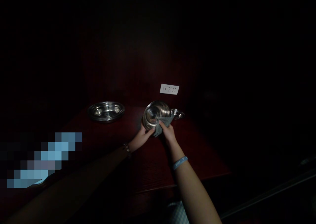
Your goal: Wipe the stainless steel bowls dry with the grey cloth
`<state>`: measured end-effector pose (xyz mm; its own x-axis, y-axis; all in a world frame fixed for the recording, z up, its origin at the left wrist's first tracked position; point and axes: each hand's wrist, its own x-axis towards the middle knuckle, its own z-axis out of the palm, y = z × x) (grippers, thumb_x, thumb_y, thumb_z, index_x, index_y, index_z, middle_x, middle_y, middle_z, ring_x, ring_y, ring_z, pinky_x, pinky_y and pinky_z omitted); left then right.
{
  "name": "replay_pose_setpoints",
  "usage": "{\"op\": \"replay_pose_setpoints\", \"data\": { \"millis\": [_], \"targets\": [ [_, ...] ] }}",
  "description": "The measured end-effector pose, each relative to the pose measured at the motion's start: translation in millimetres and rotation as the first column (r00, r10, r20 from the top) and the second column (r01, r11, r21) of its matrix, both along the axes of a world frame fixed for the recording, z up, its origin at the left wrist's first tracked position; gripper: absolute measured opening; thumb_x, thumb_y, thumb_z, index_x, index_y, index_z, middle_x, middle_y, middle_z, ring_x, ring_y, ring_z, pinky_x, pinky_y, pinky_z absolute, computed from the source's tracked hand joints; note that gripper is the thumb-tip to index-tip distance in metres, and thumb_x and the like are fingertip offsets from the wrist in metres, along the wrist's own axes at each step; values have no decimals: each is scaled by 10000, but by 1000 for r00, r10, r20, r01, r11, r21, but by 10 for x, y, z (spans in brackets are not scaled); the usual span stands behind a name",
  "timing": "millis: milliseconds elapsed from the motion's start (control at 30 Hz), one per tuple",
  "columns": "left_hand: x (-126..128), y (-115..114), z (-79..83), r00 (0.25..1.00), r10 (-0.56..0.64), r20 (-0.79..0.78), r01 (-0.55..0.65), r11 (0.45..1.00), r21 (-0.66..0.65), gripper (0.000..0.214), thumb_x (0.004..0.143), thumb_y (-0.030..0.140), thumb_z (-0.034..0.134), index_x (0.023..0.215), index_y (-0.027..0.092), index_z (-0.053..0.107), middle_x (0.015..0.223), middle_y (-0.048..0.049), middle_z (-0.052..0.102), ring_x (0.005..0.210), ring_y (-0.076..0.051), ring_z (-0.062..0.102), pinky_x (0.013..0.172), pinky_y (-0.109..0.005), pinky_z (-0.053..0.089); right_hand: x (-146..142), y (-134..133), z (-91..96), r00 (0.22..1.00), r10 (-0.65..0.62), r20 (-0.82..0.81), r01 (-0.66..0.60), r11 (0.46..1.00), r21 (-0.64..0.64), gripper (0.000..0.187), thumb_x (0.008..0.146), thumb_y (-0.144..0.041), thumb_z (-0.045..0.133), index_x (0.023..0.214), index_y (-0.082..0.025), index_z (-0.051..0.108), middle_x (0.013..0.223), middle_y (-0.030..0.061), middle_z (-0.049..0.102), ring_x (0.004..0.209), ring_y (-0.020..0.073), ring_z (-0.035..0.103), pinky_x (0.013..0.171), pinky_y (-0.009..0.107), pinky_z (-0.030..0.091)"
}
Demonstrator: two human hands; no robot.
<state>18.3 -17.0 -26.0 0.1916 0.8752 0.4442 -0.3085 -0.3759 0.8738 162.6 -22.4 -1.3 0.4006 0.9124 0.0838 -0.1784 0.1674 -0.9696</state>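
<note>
A shiny metal bowl (pixel 154 110) is tilted so that its inside faces me, above the dark red table. My left hand (pixel 143 136) grips its lower left rim, thumb on the near side and fingers behind. In my right hand (pixel 168 131) is a grey-green cloth (pixel 165 122), pressed against the bowl's lower right rim and inside. Part of the cloth hangs below the rim. The right fingers are partly hidden by the cloth. Just behind the cloth, to the right, stands a smaller metal bowl (pixel 178 114).
Several wide metal basins (pixel 106 111), nested together, stand at the left on the red table (pixel 153 171). A white socket plate (pixel 169 89) is on the wall behind. A pixelated bright blue patch (pixel 49 156) lies at the lower left. Deep shadow surrounds the table.
</note>
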Motion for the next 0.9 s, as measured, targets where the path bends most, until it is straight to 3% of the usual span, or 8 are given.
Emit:
{"op": "replay_pose_setpoints", "data": {
  "millis": [267, 533, 700, 900],
  "targets": [
    [-25, 21, 43, 998, 62, -16, -62, 998, -32, 529, 796, 266, 685, 1309, 211, 565, 1341, -99, 670, 1363, -256, 530, 1196, -394, 341, -8, 25, -30, 1000, -4, 16, 4, 1000, 9, 454, 552, -432, 878, 874, -136, 756, 975, 122, 800, 975, 309, 745, 933, 438, 573],
    [-44, 75, 122, 994, 109, 2, -107, 984, -143, 520, 730, 160, 623, 1249, 193, 611, 1223, -84, 722, 1268, -259, 593, 1173, -425, 368, 54, 57, -45, 986, -95, 140, 91, 995, 36, 390, 610, -411, 814, 886, -141, 761, 947, 102, 803, 927, 255, 750, 826, 330, 571],
    [-60, 70, 158, 988, 155, -3, -153, 966, -206, 538, 722, 135, 604, 1259, 172, 609, 1188, -89, 724, 1204, -262, 624, 1141, -430, 407, 81, 80, -60, 968, -147, 203, 142, 989, 39, 369, 632, -423, 786, 870, -144, 754, 928, 105, 803, 904, 251, 750, 807, 319, 558],
    [-91, 93, 179, 979, 203, 24, -195, 962, -192, 523, 734, 140, 597, 1253, 193, 620, 1085, -67, 749, 1108, -257, 665, 1110, -424, 442, 96, 54, -47, 928, -185, 325, 176, 983, 56, 348, 680, -455, 743, 867, -162, 745, 914, 101, 801, 891, 265, 746, 820, 342, 556]
  ]
}}
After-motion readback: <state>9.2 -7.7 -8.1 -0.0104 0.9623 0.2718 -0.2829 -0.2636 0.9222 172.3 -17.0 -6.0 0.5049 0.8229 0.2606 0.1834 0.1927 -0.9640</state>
